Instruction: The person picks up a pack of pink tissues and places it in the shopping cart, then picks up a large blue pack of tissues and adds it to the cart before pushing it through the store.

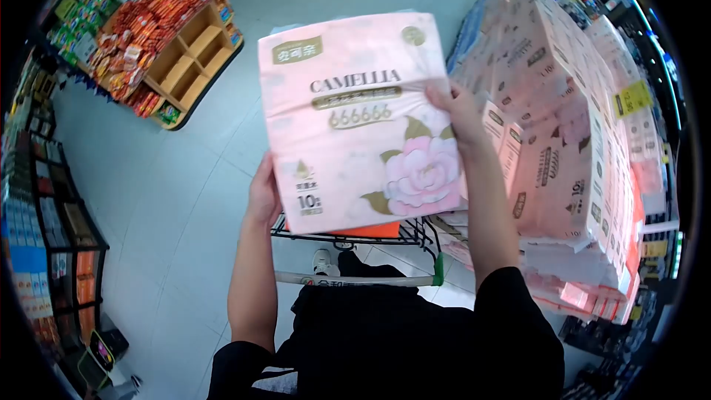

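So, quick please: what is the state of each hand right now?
Left hand: closed on the left edge of the pink tissue pack.
Right hand: closed on the same pack's right side.

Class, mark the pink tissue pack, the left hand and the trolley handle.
pink tissue pack [355,122], head view, front face.
left hand [264,194], head view, its back.
trolley handle [378,280], head view, bar's middle.

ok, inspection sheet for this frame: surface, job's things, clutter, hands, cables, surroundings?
surface: pale tiled floor; shopping cart below the pack.
job's things: pink CAMELLIA tissue pack, held up, front facing the camera.
clutter: stack of similar pink packs at right.
hands: left hand grips the pack's left edge; right hand on its right edge, fingers over the front.
cables: nothing seen.
surroundings: wooden display with red-orange packets upper left; shelves at left.
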